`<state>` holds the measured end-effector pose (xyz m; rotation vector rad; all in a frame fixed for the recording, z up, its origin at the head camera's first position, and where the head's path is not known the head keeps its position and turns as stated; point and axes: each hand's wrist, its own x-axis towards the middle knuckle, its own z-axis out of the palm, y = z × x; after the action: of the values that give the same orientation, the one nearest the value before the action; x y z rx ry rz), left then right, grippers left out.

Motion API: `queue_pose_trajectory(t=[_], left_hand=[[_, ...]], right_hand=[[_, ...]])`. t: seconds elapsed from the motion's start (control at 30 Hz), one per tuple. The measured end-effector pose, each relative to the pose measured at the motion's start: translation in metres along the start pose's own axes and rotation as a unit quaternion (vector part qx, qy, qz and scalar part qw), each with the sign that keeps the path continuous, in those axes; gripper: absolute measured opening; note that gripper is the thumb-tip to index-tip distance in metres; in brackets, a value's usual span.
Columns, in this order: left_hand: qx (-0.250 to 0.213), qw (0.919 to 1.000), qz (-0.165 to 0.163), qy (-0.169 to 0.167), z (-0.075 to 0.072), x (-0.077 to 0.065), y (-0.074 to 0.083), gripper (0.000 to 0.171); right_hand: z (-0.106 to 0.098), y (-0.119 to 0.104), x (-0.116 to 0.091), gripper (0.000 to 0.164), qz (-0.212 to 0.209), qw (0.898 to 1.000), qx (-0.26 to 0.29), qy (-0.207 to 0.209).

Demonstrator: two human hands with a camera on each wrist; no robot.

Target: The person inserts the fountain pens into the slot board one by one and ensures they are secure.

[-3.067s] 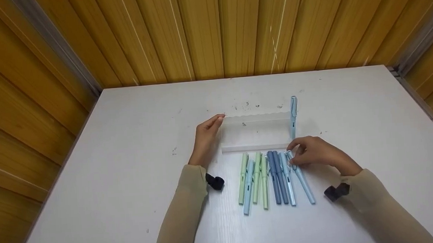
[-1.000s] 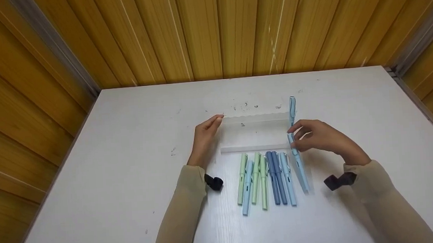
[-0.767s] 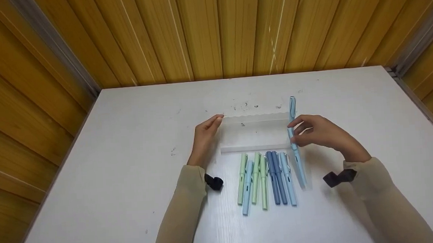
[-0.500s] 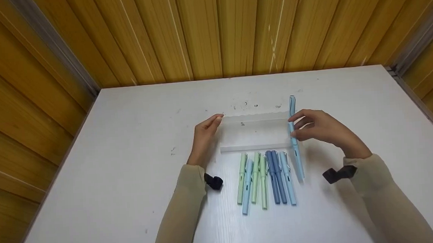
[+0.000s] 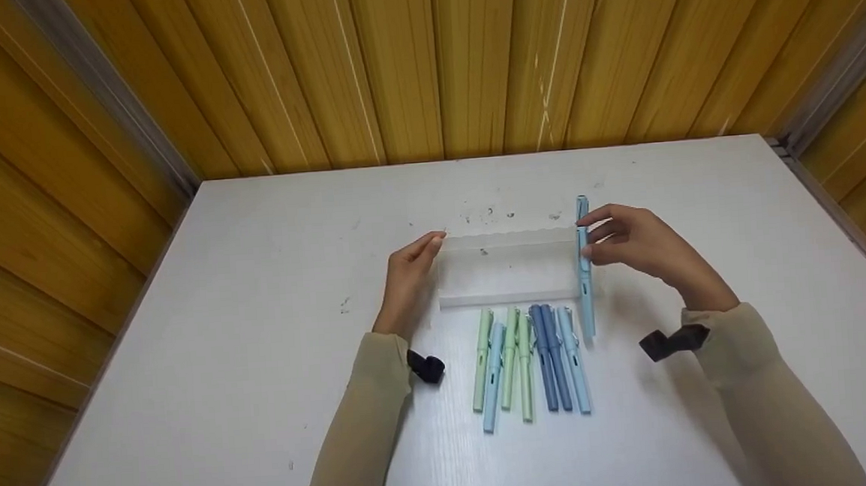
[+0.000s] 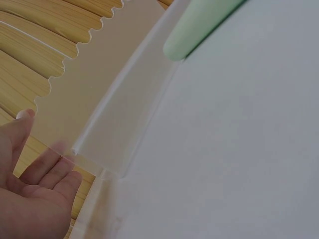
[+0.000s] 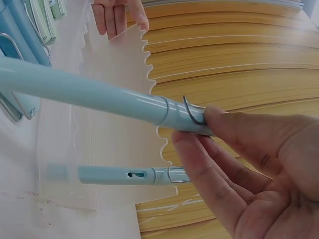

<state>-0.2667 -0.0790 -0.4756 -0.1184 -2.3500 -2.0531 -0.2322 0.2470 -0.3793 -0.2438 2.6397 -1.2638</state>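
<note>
My left hand (image 5: 411, 274) pinches the left end of a clear pen stand (image 5: 511, 297) with scalloped edges. In the left wrist view the thumb and fingers lie on either side of its scalloped panel (image 6: 94, 94). A light blue pen (image 7: 109, 175) stands in the right end of the stand. Close in front of it, my right hand (image 5: 636, 249) pinches another light blue pen (image 5: 587, 309) by the clip end of its cap. That pen's other end points down toward me, and in the head view it overlaps the standing pen.
Several pens lie side by side in front of the stand: light green ones (image 5: 480, 375), light blue ones (image 5: 575, 373) and two dark blue ones (image 5: 546, 371). They lie on a white table (image 5: 270, 283). A yellow wood-patterned wall (image 5: 392, 65) rises behind it.
My right hand took the rightmost light blue pen from the row and lifted it to the stand's right end, turning it more upright. The left hand has kept its hold.
</note>
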Motion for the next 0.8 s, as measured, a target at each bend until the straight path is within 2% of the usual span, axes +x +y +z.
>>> queue_pose_trajectory(t=[0.13, 0.4, 0.8], left_hand=[[0.001, 1.0, 0.0, 0.002, 0.0, 0.0, 0.0, 0.04], [-0.016, 0.9998, -0.008, 0.0, 0.001, 0.001, 0.001, 0.04], [-0.016, 0.9998, -0.008, 0.0, 0.001, 0.001, 0.0, 0.039]], right_hand=[[-0.003, -0.003, 0.002, 0.046, 0.008, 1.0, 0.0, 0.019], [-0.006, -0.008, 0.004, 0.044, -0.027, 0.998, 0.013, 0.06], [-0.006, -0.013, 0.011, 0.045, -0.034, 0.994, 0.016, 0.102]])
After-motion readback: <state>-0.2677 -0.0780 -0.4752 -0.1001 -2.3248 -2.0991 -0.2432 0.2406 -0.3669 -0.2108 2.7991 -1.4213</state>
